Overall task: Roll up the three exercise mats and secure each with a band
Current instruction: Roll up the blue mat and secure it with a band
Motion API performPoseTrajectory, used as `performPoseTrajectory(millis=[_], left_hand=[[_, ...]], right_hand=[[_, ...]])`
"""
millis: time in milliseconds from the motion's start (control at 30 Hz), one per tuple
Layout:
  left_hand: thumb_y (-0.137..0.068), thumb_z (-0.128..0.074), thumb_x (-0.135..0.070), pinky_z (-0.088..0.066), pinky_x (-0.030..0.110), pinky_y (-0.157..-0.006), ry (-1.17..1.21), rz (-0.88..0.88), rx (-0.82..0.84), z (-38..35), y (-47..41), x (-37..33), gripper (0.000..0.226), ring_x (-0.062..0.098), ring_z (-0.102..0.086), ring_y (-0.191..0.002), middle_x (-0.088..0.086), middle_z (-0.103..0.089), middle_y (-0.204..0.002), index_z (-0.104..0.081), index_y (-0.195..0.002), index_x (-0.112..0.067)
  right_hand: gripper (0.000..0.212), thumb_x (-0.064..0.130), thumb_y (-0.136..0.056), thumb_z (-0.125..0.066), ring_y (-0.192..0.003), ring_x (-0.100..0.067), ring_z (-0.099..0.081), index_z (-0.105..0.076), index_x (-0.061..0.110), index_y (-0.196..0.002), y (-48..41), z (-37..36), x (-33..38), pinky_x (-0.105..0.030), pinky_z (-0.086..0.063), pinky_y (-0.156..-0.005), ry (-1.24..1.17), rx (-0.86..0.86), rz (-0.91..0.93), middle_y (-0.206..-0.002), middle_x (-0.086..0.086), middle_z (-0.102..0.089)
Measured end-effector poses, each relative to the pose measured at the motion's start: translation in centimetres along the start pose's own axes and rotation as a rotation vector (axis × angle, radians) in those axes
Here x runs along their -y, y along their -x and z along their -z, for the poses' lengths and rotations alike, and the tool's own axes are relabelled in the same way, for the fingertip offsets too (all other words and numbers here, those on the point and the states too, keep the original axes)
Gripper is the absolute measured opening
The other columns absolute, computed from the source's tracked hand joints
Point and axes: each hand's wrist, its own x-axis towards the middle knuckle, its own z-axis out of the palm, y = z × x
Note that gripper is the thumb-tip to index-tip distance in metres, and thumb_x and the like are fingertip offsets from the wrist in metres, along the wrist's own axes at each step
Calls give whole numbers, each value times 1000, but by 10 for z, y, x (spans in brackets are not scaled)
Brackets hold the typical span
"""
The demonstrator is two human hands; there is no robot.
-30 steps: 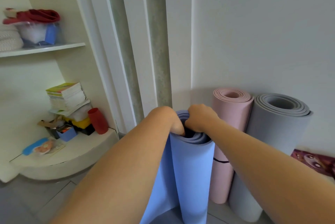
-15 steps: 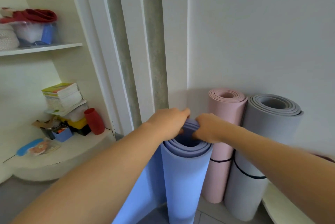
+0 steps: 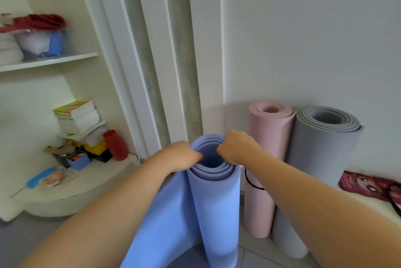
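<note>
Blue foam in the foreground: the blue mat (image 3: 217,213) stands on end on the tiled floor, directly in front of the person, rolled into a loose coil with the layers showing at the top. Its outermost layer is not wrapped in; it hangs as a free sheet off the roll's left side, down toward the floor. No band is visible around this roll.

Both forearms reach in from the bottom edge. The left hand (image 3: 180,155) clasps the left rim of the roll's top, fingers hooked over the edge and into the hollow core. The right hand (image 3: 236,147) grasps the right rim the same way, knuckles up, fingers curled over the foam. The two hands sit opposite each other across the opening.

Just beyond the right forearm, the pink mat (image 3: 267,135) stands upright against the wall, tightly rolled, with a black band (image 3: 249,183) around its middle. The grey mat (image 3: 325,150) stands touching it on the right, also rolled and upright; its middle is hidden by the arm, so a band cannot be confirmed.

Farther left, a low curved ledge (image 3: 97,178) carries a red cup (image 3: 115,145), a stack of books (image 3: 78,117) and a small blue bin (image 3: 79,161). An upper shelf (image 3: 50,61) holds a red cloth (image 3: 45,21).
</note>
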Motion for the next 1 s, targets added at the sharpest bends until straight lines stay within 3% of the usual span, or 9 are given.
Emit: performPoseTrajectory(millis=[133, 200, 267, 367, 500, 700, 800, 867, 1000], left_hand=[[-86, -50, -24, -26, 26, -51, -27, -134, -36, -3, 1, 1, 29, 15, -36, -54, 2, -39, -62, -38, -62, -15], [-87, -51, -22, -26, 26, -51, -103, -244, 26, 3, 7, 2, 31, 14, -34, -53, 1, -37, -61, -36, -61, -15], [-89, -53, -20, -33, 25, -53, -179, -367, 87, 7, 11, -4, 21, 13, -42, -57, 2, -46, -66, -49, -70, -11], [-88, -59, -21, -47, 30, -69, -185, -492, 99, 5, 11, -19, 16, 20, -60, -78, 5, -62, -84, -63, -99, -9], [-86, -62, -22, -42, 24, -63, -130, -478, 30, 2, -2, -24, 3, 19, -57, -79, -4, -57, -74, -59, -87, -21], [-91, -43, -58, -33, 26, -105, 282, -295, 255, 22, 14, 16, 52, 3, -41, -125, -20, -47, -129, -47, -134, -31], [-98, -41, -46, -40, 27, -77, -2, -230, 137, 21, 13, 34, 30, 13, -51, -86, -6, -55, -93, -55, -93, -20], [-100, -41, -34, -30, 28, -58, -152, -226, -37, 10, 14, 29, 34, 16, -40, -64, -1, -42, -72, -39, -70, -17], [-100, -39, -24, -34, 30, -58, -282, -339, -184, -16, 27, -5, 29, 24, -48, -69, 3, -44, -72, -44, -75, -12]], right_hand=[[24, 31, -86, -50, -79, -25, -55, -49, 13, -101, 10, 2, -9, -29, -41, -62, 70, -35, 38, -93, -6, -57], [52, 41, -85, -53, -102, -27, -54, -38, 20, -129, 23, 9, -7, -34, -44, -78, 269, -42, 189, -117, -5, -54], [65, 45, -82, -60, -113, -25, -51, -33, 23, -137, 35, 15, 0, -35, -44, -84, 481, 20, 397, -126, -1, -52], [41, 34, -83, -64, -90, -25, -58, -53, 12, -116, 28, 15, 5, -29, -42, -69, 494, 174, 394, -108, -7, -63], [9, 19, -83, -57, -71, -24, -52, -56, 11, -88, 14, 6, 3, -29, -40, -63, 400, 38, 294, -87, -8, -62], [11, 19, -83, -57, -75, -27, -51, -47, 13, -86, 10, 8, -6, -32, -41, -65, 389, -2, 185, -84, -7, -53], [13, 21, -83, -58, -78, -27, -53, -47, 16, -88, 8, 15, -20, -32, -42, -66, 342, -18, 136, -87, -5, -53], [15, 21, -82, -58, -83, -28, -55, -46, 16, -90, 7, 18, -27, -32, -42, -66, 303, -43, 103, -95, -7, -58], [15, 17, -84, -55, -83, -26, -50, -43, 14, -92, 4, 23, -36, -32, -40, -67, 251, -118, 16, -105, -10, -59]])
